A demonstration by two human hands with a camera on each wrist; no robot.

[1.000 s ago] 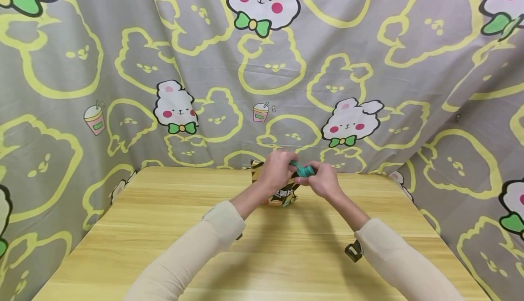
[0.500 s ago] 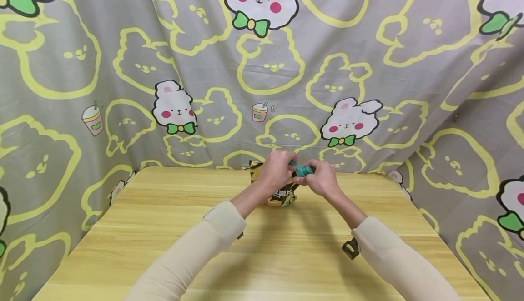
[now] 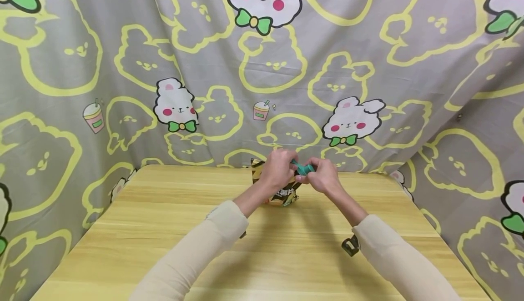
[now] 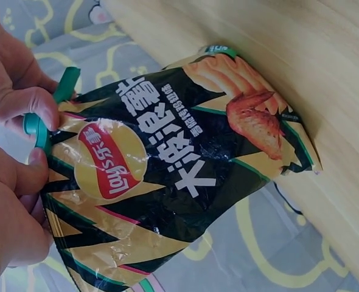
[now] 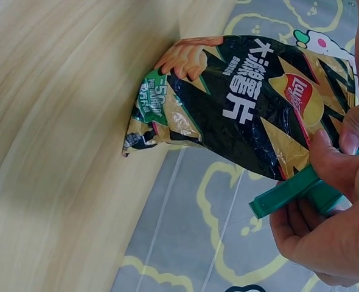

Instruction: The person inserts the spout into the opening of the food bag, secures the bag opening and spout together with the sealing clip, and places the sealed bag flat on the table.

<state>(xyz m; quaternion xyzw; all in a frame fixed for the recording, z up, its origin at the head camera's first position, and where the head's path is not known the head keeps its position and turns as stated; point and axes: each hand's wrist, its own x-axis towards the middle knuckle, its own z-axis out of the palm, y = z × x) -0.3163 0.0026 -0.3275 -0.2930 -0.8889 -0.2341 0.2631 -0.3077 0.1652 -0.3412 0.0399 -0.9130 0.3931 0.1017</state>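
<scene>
An upright black-and-gold Lay's potato chip bag (image 3: 282, 196) stands on the far part of the table, its bottom end against the wood. A green bag clip (image 5: 286, 193) lies at its top edge, with its two arms spread apart. My left hand (image 3: 278, 169) pinches the clip's left end against the bag's top edge. Thumb and fingers of my right hand (image 3: 323, 176) grip the clip (image 3: 304, 170) at the bag's right top corner. In the left wrist view the left hand (image 4: 12, 207) is lower and the right hand (image 4: 15, 82) upper. Fingers partly cover the clip.
The wooden table (image 3: 196, 192) ends just behind the bag. A grey curtain (image 3: 229, 73) with yellow outlines and white cartoon animals hangs behind and on both sides. A black wrist-mount piece (image 3: 350, 245) shows beside the right sleeve (image 3: 389, 246).
The head view has shifted slightly. Both hands stay at the bag's top with the green bag clip, and the bag stays in place.
</scene>
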